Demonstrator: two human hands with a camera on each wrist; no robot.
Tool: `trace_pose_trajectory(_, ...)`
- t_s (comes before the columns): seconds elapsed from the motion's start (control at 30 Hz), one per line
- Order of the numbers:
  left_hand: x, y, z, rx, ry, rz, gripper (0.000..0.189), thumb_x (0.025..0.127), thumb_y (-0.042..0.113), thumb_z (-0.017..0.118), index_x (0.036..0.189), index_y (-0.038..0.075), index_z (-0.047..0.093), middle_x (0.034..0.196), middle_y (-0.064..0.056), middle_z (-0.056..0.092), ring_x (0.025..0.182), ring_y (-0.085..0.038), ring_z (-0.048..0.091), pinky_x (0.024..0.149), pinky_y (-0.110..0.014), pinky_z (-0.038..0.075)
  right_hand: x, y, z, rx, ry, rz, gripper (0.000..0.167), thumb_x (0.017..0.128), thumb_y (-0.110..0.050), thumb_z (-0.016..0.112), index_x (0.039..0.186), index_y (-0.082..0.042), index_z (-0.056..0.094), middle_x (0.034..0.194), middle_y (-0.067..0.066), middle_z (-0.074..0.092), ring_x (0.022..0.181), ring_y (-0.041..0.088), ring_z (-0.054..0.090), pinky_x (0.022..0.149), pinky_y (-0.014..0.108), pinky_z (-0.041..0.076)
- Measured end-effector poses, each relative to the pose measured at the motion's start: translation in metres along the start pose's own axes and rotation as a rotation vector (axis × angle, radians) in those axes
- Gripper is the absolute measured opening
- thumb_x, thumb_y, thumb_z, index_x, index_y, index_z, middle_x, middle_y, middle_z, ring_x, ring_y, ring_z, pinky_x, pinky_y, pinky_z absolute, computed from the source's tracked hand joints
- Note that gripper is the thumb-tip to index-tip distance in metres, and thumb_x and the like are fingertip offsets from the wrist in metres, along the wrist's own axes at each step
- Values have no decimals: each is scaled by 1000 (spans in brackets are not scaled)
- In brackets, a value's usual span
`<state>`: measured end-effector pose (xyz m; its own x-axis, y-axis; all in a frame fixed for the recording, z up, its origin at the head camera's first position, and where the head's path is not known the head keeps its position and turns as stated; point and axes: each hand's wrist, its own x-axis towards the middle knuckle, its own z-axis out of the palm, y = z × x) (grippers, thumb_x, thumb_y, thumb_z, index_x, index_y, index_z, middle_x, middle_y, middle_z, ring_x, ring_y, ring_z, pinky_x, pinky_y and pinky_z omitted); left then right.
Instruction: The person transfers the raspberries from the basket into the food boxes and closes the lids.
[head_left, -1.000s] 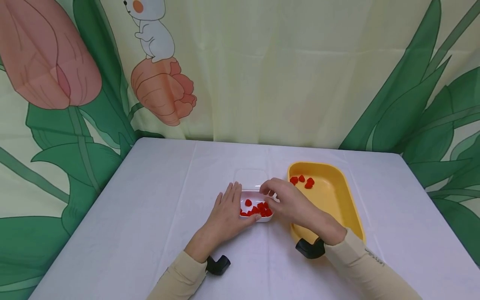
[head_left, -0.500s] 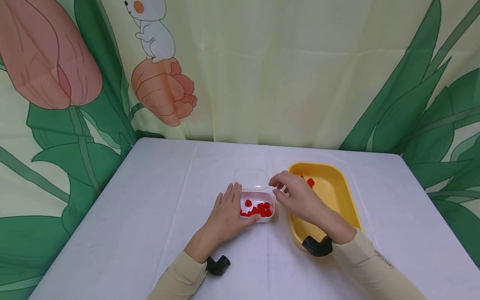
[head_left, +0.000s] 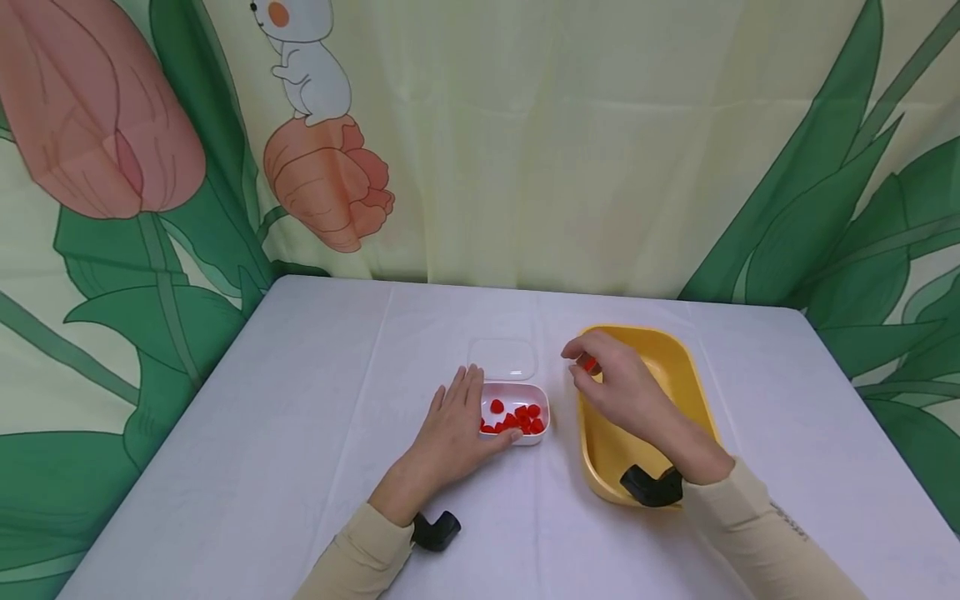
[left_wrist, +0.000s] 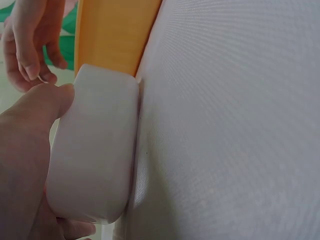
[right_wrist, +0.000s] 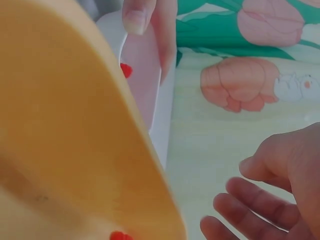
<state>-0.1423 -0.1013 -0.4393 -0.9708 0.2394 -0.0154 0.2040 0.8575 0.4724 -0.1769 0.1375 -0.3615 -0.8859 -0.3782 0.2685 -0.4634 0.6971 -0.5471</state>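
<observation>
My left hand (head_left: 452,425) lies along the left side of a small white box (head_left: 546,410), its fingers straight and its thumb touching the near rim. Inside the box are several small red pieces (head_left: 522,414), their kind too small to tell. In the left wrist view the thumb (left_wrist: 62,97) presses on a corner of the box wall (left_wrist: 95,145). Over the yellow tray (head_left: 693,392) hovers my right hand (head_left: 622,387), fingers loosely bent and thumb apart. A red piece (head_left: 589,364) shows between its fingers, down in the tray. The right wrist view shows nothing held.
Behind the white box lies its clear lid (head_left: 504,358), flat on the white tablecloth (head_left: 262,442). The tray's raised wall (right_wrist: 125,115) stands to the right of the box. A printed curtain (head_left: 585,150) hangs behind the table's back edge.
My right hand has moved right, away from the white box, to above the tray's left part, and covers most red pieces there. The left hand and the box have stayed still.
</observation>
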Motion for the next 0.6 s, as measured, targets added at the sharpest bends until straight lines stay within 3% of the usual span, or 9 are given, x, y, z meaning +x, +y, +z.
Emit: trace_pose_trajectory(0.6, 0, 1, 0, 5, 5, 5, 105, 81, 62, 67, 157, 7, 20, 164, -12, 24, 154, -32, 18, 122, -58, 19, -2, 26, -8, -48, 23, 91, 19, 91, 0, 59, 108, -1, 66, 104, 13, 67, 89, 24, 59, 80, 45, 57)
